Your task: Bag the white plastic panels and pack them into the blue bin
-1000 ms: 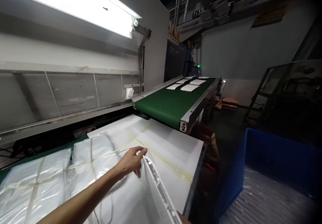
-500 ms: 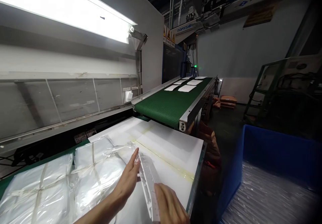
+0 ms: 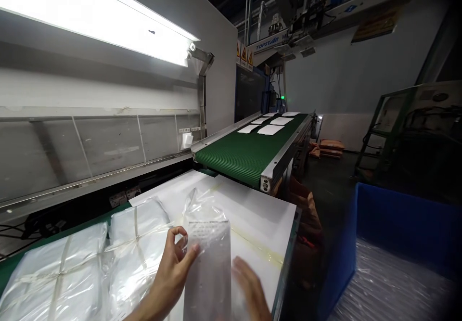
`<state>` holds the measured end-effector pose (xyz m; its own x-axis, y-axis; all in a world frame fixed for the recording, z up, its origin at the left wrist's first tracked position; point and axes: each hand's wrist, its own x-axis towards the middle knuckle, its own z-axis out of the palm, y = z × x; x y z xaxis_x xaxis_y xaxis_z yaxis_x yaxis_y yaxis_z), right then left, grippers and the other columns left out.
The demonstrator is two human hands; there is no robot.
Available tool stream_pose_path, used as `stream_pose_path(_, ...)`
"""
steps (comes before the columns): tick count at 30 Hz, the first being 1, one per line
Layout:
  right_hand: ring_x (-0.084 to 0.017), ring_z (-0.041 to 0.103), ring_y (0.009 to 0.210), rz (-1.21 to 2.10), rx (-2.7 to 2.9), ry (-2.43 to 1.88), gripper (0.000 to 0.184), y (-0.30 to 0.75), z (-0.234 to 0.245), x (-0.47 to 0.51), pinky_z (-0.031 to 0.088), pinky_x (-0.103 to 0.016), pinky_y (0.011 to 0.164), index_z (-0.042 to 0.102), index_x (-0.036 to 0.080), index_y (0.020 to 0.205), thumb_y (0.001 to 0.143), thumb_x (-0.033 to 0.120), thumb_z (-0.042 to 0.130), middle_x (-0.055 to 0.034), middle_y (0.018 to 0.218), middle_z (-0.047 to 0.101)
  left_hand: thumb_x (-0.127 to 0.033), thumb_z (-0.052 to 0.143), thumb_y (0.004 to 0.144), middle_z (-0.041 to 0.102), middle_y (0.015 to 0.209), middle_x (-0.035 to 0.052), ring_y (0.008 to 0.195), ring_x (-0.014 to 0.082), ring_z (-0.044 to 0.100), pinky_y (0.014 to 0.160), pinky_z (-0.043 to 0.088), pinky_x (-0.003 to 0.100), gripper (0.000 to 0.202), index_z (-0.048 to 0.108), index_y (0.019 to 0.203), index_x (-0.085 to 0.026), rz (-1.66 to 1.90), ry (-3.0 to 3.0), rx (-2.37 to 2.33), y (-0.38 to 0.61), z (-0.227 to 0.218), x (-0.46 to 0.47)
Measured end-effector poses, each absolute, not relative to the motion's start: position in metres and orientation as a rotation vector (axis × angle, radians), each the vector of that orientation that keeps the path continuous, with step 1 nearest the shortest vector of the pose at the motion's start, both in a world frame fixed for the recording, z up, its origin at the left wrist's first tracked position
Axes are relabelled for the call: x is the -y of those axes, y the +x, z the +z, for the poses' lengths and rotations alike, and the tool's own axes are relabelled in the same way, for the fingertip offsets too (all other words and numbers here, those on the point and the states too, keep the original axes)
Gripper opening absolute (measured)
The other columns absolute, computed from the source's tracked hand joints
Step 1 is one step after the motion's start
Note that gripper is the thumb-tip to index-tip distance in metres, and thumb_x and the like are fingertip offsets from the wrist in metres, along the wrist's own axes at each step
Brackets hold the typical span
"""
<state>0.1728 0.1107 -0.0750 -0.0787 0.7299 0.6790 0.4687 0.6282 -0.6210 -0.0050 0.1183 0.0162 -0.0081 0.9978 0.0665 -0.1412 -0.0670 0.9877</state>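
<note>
While the left hand (image 3: pixel 172 275) pinches the edge of a clear plastic bag (image 3: pixel 208 268), the right hand (image 3: pixel 250 292) sits spread just beside it; upper centre, a machine panel (image 3: pixel 271 45) reads TOPSTAR.

Clear plastic bag (image 3: pixel 208 268), white part (image 3: pixel 209 282) inside, upright, crumpled top end

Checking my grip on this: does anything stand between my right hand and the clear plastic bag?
Nothing visible does. The right hand sits just beside the right edge of the clear plastic bag, above the white work surface.
</note>
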Motion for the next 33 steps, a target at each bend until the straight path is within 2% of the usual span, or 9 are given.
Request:
stream_pose_path(3, -0.03, 0.051, 0.12, 0.988, 1.289, -1.102, 0.067, 0.187, -0.024, -0.125, 0.045, -0.047, 0.095, 0.031, 0.026, 0.138, 0.082, 0.057, 0.051, -0.0131, 0.135, 0.048, -0.046, 0.062, 0.08, 0.064, 0.094, 0.0047, 0.076, 0.0197, 0.061, 0.069, 0.049, 0.032, 0.053, 0.027, 0.117, -0.029, 1.269, 1.197, -1.016, -0.005, 0.01, -0.111)
stream_pose_path(6, -0.025, 0.059, 0.105, 1.292, 1.324, -0.971, 0.054, 0.193, 0.013, -0.137, 0.046, -0.039, 0.093, 0.052, 0.02, 0.121, 0.08, 0.054, 0.058, -0.0096, 0.111, 0.063, -0.042, 0.067, 0.077, 0.062, 0.11, 0.0096, 0.096, 0.026, 0.059, 0.082, 0.047, 0.038, 0.08, 0.012, 0.135, -0.032, 1.251, 1.137, -0.922, -0.012, 0.009, -0.104)
stream_pose_path(9, -0.023, 0.061, 0.095, 1.215, 1.593, -0.915, 0.032, 0.194, 0.017, -0.136, 0.046, -0.035, 0.088, 0.064, 0.019, 0.098, 0.079, 0.045, 0.062, -0.0055, 0.095, 0.068, -0.038, 0.073, 0.073, 0.057, 0.12, 0.0117, 0.109, 0.0291, 0.053, 0.09, 0.043, 0.039, 0.09, 0.013, 0.14, -0.03, 1.212, 1.106, -0.887, -0.026, 0.013, -0.098)
stream_pose_path(13, -0.023, 0.061, 0.092, 1.014, 1.735, -1.013, 0.024, 0.193, -0.009, -0.128, 0.046, -0.031, 0.084, 0.066, 0.024, 0.091, 0.078, 0.043, 0.06, -0.0024, 0.091, 0.068, -0.035, 0.071, 0.074, 0.058, 0.113, 0.0102, 0.106, 0.0275, 0.051, 0.09, 0.042, 0.037, 0.049, 0.052, 0.117, -0.02, 1.06, 1.3, -0.872, -0.047, 0.025, -0.095)
stream_pose_path(18, -0.024, 0.062, 0.092, 1.081, 1.818, -1.117, 0.022, 0.195, -0.031, -0.124, 0.046, -0.032, 0.086, 0.064, 0.023, 0.087, 0.074, 0.041, 0.062, -0.0037, 0.09, 0.067, -0.039, 0.065, 0.079, 0.059, 0.082, 0.0028, 0.081, 0.0195, 0.055, 0.073, 0.045, 0.028, 0.023, 0.058, 0.084, -0.018, 1.105, 1.44, -1.025, -0.051, 0.025, -0.104)
stream_pose_path(21, -0.028, 0.057, 0.108, 1.337, 1.691, -1.002, 0.05, 0.194, -0.027, -0.123, 0.041, -0.036, 0.096, 0.059, 0.023, 0.109, 0.069, 0.052, 0.065, -0.0076, 0.109, 0.065, -0.036, 0.064, 0.08, 0.062, 0.087, 0.0039, 0.085, 0.0208, 0.056, 0.076, 0.046, 0.029, 0.024, 0.058, 0.096, -0.019, 1.057, 1.533, -1.05, -0.049, 0.014, -0.104)
stream_pose_path(24, -0.029, 0.05, 0.119, 1.445, 1.46, -0.863, 0.083, 0.187, -0.013, -0.124, 0.037, -0.04, 0.101, 0.041, 0.022, 0.131, 0.062, 0.06, 0.068, -0.0107, 0.126, 0.057, -0.027, 0.062, 0.081, 0.064, 0.101, 0.0052, 0.092, 0.0228, 0.058, 0.082, 0.047, 0.032, 0.033, 0.057, 0.113, -0.022, 0.958, 1.628, -1.027, -0.048, 0.007, -0.099)
stream_pose_path(30, -0.027, 0.06, 0.103, 1.369, 1.522, -1.003, 0.046, 0.168, 0.001, -0.122, 0.046, -0.035, 0.088, 0.058, 0.022, 0.105, 0.068, 0.047, 0.068, -0.007, 0.105, 0.067, -0.021, 0.068, 0.074, 0.062, 0.118, 0.0044, 0.107, 0.028, 0.054, 0.095, 0.041, 0.036, 0.043, 0.061, 0.115, -0.025, 0.848, 1.642, -1.059, -0.052, 0.02, -0.094)
stream_pose_path(33, -0.029, 0.061, 0.104, 1.279, 1.52, -1.201, 0.052, 0.166, -0.024, -0.119, 0.046, -0.037, 0.089, 0.06, 0.022, 0.109, 0.063, 0.043, 0.071, -0.0068, 0.107, 0.069, -0.025, 0.073, 0.07, 0.061, 0.115, 0.0072, 0.107, 0.0283, 0.053, 0.093, 0.042, 0.038, 0.058, 0.052, 0.124, -0.022, 0.926, 1.467, -0.903, -0.052, 0.03, -0.099)
